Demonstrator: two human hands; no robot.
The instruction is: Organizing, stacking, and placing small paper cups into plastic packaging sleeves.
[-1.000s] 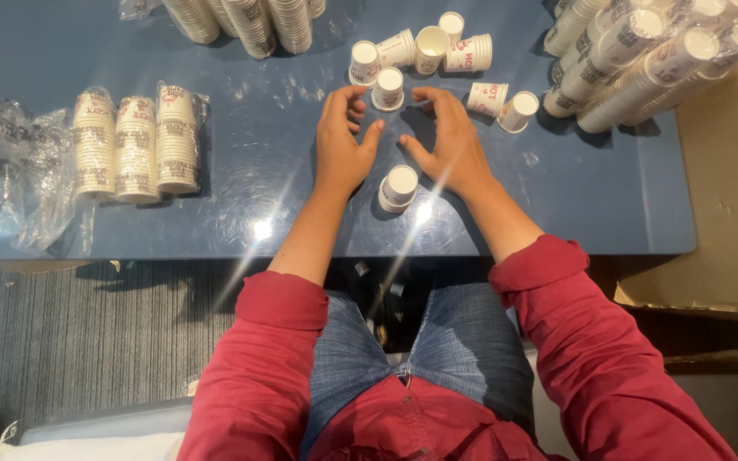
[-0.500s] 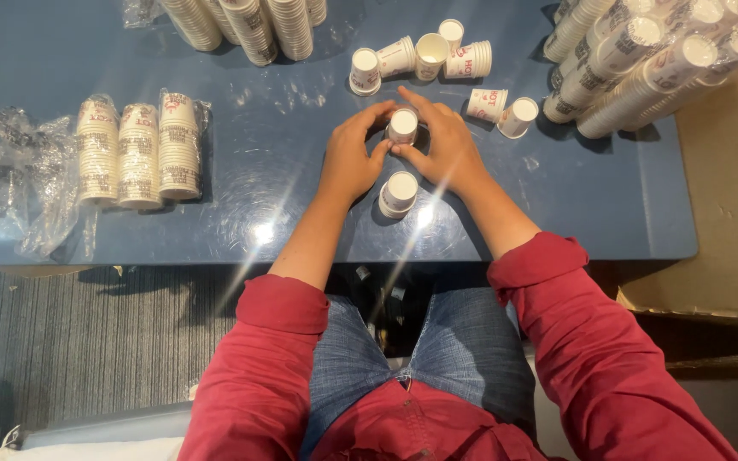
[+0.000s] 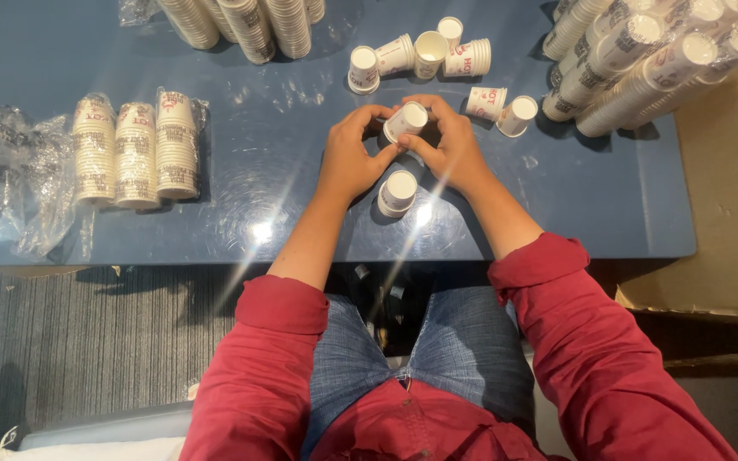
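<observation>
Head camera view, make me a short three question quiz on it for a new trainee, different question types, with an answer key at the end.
1. True or false: both hands grip the same small paper cup.
2. Multiple choice: where does the other single upside-down cup stand? A) on the cardboard box B) on the blue table between the wrists C) on the floor
3. Fill in: the three wrapped cup stacks lie to the person's ____.

Key:
1. True: the left hand and right hand both close on it.
2. B, on the blue table.
3. Left.

Head view, steeply down, close
</observation>
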